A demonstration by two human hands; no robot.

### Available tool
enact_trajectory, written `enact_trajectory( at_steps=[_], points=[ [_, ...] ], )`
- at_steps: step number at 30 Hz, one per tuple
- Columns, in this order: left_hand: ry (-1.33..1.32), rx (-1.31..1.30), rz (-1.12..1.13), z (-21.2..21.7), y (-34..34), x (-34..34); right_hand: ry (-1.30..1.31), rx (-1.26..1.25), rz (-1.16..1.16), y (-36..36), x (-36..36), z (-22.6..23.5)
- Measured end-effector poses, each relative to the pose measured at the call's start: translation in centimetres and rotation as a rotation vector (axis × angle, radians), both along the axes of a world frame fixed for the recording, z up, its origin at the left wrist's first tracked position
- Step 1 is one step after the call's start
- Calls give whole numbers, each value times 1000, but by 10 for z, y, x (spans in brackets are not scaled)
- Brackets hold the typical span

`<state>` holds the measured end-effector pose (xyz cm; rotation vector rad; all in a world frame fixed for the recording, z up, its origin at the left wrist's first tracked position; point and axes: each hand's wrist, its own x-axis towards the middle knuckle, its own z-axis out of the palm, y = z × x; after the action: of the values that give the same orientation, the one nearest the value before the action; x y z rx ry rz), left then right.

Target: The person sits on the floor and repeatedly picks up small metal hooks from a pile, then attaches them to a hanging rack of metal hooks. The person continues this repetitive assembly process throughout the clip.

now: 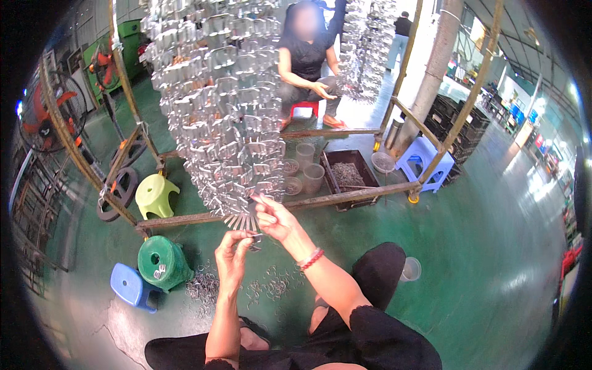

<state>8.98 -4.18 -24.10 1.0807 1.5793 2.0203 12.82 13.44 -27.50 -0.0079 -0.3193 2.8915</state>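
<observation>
A tall hanging cluster of shiny bent metal parts (216, 111) fills the space before me, with flat strips (239, 222) fanning out at its bottom. Just below that fan, my left hand (231, 256) pinches a small bent metal piece (256, 244) between thumb and fingers. My right hand (277, 221), a red bracelet at its wrist, is raised at the cluster's lower right edge with its fingers closed. What those fingers grip, if anything, is too small to make out. Loose metal rings (274, 285) and a denser pile of them (203, 287) lie on the floor below.
A rusty wheeled frame (185, 219) surrounds the cluster. Left stand green (161, 262), blue (128, 285) and yellow-green stools (157, 194), and fans (52, 114). A crate of small parts (348, 176) and a blue-violet stool (424, 161) stand right. Another person (305, 58) sits opposite.
</observation>
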Motion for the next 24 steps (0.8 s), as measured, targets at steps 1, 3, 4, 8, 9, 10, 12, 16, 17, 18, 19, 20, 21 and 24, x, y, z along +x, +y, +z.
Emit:
enact_trajectory(
  at_steps=[1, 3, 4, 8, 9, 10, 12, 16, 17, 18, 19, 20, 21, 24],
  points=[
    [21, 3, 10, 3, -3, -1, 20, -37, -2, -1, -6, -1],
    [1, 15, 0, 3, -7, -4, 52, -104, -11, -4, -14, -3],
    [-6, 38, -9, 2, -8, -4, 51, -110, -13, -5, -15, -2],
    [18, 38, 7, 3, -12, -7, 57, -128, -34, -10, -27, -14],
    [17, 30, 14, 4, -12, -7, 38, -124, -47, -12, -28, -14],
    [16, 24, 21, 6, -12, -6, 18, -119, -59, -12, -29, -14],
    [38, 16, 22, 6, -11, -6, 17, -105, -69, -13, -31, -17],
    [58, 7, 27, 5, -6, -8, -62, -59, -127, -15, -24, -14],
    [72, 9, 27, 6, -4, -7, -55, -26, -110, -12, -25, -22],
    [87, 8, 31, 7, -5, -8, -62, 1, -125, -14, -23, -19],
    [82, 5, 43, 8, -6, -9, -68, 28, -139, -18, -20, -15],
    [86, 6, 44, 9, -5, -10, -75, 56, -154, -20, -19, -13],
    [86, 6, 47, 9, -5, -10, -65, 91, -166, -21, -18, -13],
    [104, -10, 64, 6, -2, -13, -135, 216, -258, -22, -8, -12]
  ],
)
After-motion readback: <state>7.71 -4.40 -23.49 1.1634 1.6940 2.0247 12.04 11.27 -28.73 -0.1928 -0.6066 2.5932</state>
